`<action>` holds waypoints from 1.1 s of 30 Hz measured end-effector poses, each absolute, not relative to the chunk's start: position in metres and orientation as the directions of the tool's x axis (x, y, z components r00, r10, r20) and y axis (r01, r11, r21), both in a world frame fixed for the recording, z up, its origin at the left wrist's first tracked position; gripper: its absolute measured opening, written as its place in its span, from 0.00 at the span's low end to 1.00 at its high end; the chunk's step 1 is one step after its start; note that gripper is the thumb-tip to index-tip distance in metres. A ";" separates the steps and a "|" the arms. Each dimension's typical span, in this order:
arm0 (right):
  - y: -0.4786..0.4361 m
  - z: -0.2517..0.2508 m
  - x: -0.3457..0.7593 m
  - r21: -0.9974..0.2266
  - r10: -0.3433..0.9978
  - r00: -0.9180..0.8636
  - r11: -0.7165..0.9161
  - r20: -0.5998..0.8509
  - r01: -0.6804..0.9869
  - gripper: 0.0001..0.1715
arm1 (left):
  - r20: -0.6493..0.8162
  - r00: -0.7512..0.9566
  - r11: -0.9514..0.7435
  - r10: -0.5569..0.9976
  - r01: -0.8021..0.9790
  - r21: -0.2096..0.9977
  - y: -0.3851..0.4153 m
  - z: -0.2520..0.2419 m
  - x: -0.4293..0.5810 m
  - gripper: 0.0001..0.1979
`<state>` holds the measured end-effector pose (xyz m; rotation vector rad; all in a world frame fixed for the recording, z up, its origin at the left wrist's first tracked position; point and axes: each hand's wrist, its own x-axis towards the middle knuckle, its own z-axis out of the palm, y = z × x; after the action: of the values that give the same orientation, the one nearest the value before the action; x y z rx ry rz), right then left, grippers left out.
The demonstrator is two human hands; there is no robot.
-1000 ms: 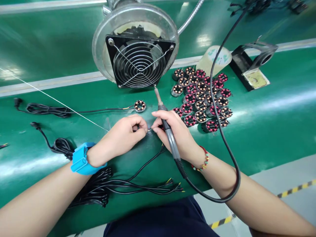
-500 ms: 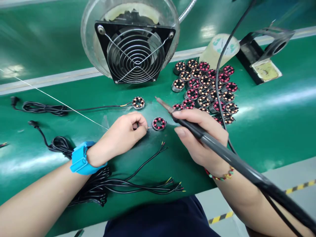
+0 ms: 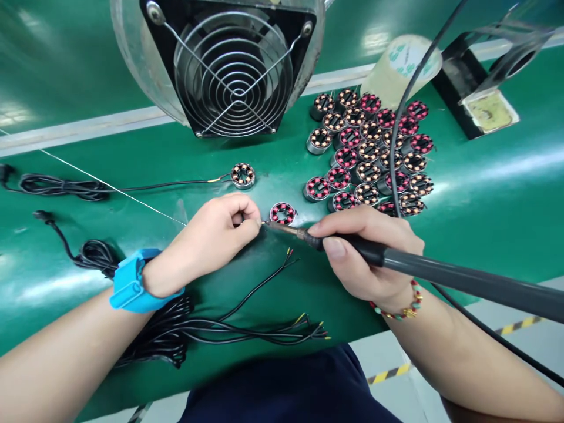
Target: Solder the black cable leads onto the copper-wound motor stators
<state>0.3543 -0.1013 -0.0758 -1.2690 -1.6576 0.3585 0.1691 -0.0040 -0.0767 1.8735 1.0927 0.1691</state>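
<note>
My right hand [image 3: 374,252] grips a soldering iron [image 3: 449,279] like a pen, its tip angled left. That tip meets a thin wire end [image 3: 263,222] sticking out of the closed fingertips of my left hand [image 3: 220,226]. Just behind the tip sits a small round motor stator [image 3: 282,207] with red coils. A fine pale strand, like solder wire [image 3: 110,185], runs from the left towards my left hand; where it ends is hidden. Beyond that hand lies a copper-coiled stator [image 3: 243,175] joined to a black cable [image 3: 167,186].
A fan with a wire guard [image 3: 238,76] stands at the back. Several stators [image 3: 348,138] are grouped right of centre, near a tape roll [image 3: 403,64] and an iron stand [image 3: 462,82]. Black cables [image 3: 163,329] lie in front. The iron's cord [image 3: 399,135] crosses the stators.
My right hand has brought the iron's tip down and left onto the wire end at my left fingertips. The left hand keeps its pinch beside the red-coiled stator. The view has shifted slightly.
</note>
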 end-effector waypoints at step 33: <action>-0.092 -0.094 0.345 -0.817 0.932 0.020 0.307 0.362 0.488 0.22 | -0.274 0.610 -0.183 0.744 0.580 0.794 -0.003 -0.080 0.170 0.06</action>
<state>0.3446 -0.0916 -0.0944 -1.3219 -1.6156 0.5809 0.1697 -0.0031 -0.0797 1.8722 1.0612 0.2129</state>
